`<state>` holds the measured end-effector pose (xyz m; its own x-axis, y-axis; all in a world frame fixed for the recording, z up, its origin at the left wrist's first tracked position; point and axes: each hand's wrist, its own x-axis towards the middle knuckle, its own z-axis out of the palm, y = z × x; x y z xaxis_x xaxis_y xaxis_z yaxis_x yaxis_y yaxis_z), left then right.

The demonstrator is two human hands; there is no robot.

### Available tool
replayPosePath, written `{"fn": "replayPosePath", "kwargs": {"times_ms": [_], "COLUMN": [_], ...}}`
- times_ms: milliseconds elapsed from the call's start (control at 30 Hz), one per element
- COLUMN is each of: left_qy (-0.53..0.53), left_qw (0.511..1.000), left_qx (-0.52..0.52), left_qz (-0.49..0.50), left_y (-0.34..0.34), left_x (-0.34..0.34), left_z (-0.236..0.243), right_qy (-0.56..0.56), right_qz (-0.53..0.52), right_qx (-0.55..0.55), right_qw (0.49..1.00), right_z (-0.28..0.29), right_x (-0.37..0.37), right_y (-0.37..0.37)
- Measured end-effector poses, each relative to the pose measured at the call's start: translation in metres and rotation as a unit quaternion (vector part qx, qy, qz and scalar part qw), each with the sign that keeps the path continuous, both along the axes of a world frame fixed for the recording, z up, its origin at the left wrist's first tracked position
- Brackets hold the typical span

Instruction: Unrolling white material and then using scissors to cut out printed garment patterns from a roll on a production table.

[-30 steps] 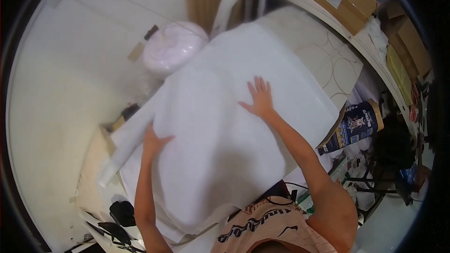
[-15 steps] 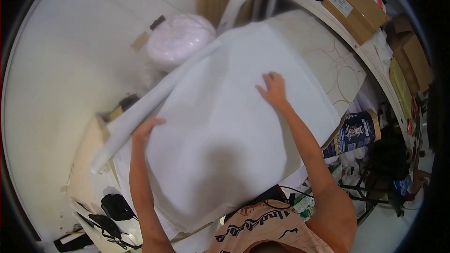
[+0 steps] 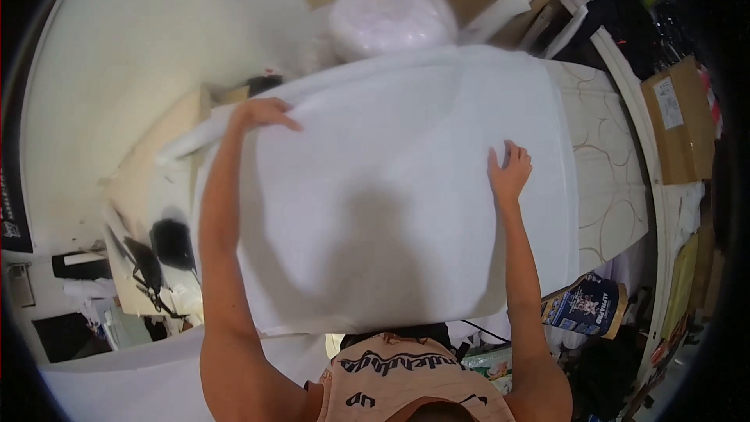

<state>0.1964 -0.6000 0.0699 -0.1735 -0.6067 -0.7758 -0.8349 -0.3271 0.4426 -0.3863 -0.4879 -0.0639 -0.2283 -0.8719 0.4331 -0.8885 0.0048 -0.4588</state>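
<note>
A large white sheet point(image 3: 406, 148), paper or cloth, lies spread over the table in front of me. Its far left edge runs into a white roll point(image 3: 191, 137). My left hand point(image 3: 268, 113) rests palm down on the sheet's far left part beside the roll, fingers stretched out and thumb apart. On the right part of the sheet lies my right hand point(image 3: 511, 173), its fingers spread and slightly bent. Neither hand holds anything. My shadow falls across the middle of the sheet.
A plastic-wrapped, pale pink bundle point(image 3: 392, 19) stands behind the table near upright rolls point(image 3: 500, 12). Patterned covering point(image 3: 601, 148) shows at right, with a cardboard box point(image 3: 678, 121) beyond it. A dark blue and gold bag point(image 3: 590, 305) sits lower right; black items point(image 3: 172, 246) lie at left.
The view has turned to the right and the sheet now lies squarer before me. My left hand has moved farther away along the roll; my right hand still lies on the sheet.
</note>
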Motion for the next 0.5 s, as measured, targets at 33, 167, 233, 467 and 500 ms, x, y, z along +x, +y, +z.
{"fn": "replayPosePath", "kwargs": {"times_ms": [33,167,233,467,500], "left_qy": [-0.003,-0.314,-0.35,-0.304,-0.23], "left_qw": [1.0,0.937,0.921,0.769,0.784], "left_qx": [0.009,-0.074,-0.149,-0.563,-0.576], "left_qz": [0.006,-0.134,-0.085,0.001,0.019], "left_y": [0.003,0.029,0.05,0.129,0.144], "left_x": [-0.001,0.035,0.042,-0.109,-0.14], "left_z": [-0.004,0.021,0.019,-0.065,-0.084], "right_qy": [-0.003,0.005,-0.02,0.023,0.024], "right_qz": [0.006,-0.002,0.011,0.027,0.082], "right_qx": [0.009,-0.035,-0.009,0.059,0.062], "right_qw": [1.0,0.999,1.0,0.998,0.994], "right_z": [-0.002,-0.002,-0.002,0.012,0.013], "right_x": [-0.007,-0.014,-0.005,-0.007,0.007], "right_y": [0.004,-0.006,-0.003,-0.008,-0.019]}}
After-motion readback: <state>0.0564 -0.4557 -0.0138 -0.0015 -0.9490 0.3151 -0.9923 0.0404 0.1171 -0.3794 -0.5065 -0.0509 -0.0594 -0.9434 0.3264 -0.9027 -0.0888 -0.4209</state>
